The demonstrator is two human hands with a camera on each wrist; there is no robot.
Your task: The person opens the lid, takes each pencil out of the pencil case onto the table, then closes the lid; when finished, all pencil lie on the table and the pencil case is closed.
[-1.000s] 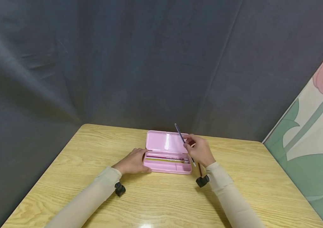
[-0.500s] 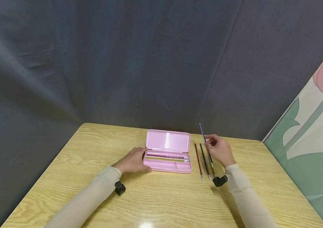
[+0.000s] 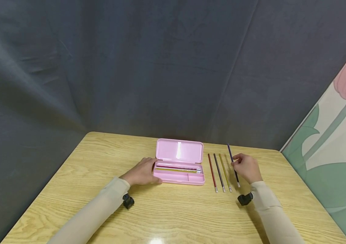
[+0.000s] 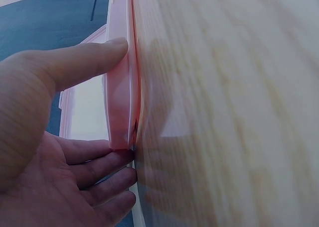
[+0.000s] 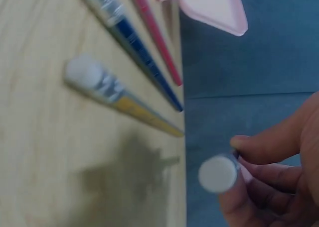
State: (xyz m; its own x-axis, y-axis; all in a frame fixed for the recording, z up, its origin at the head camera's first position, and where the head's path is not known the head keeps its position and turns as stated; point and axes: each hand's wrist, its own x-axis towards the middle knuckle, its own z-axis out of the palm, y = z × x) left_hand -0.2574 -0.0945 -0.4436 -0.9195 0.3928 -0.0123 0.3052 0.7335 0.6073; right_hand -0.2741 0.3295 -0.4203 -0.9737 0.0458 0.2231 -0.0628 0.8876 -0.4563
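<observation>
A pink pencil case (image 3: 173, 176) lies with its lid (image 3: 188, 152) raised towards the back. My left hand (image 3: 140, 173) holds its left end, thumb (image 4: 94, 62) on the front wall and fingers against the end. Inside, a purplish-red pencil and a yellow pencil (image 3: 176, 170) lie lengthwise in the rear compartment. Over the table to the right, my right hand (image 3: 246, 167) pinches a dark blue pencil (image 3: 230, 151) near its middle, its white eraser (image 5: 218, 174) pointing towards me. Left of that hand, a red pencil (image 3: 212, 173), another dark pencil (image 3: 219, 173) and a yellow pencil (image 3: 225, 173) lie side by side.
The wooden table (image 3: 173, 213) ends at the back against a dark grey curtain (image 3: 160, 74). A panel with a painted tulip (image 3: 341, 135) stands along the right side. Small black cameras (image 3: 245, 199) sit at both wrists.
My right hand has carried the dark blue pencil from over the case to the right, past the row of pencils, and lowered it towards the table. My left hand stays on the case.
</observation>
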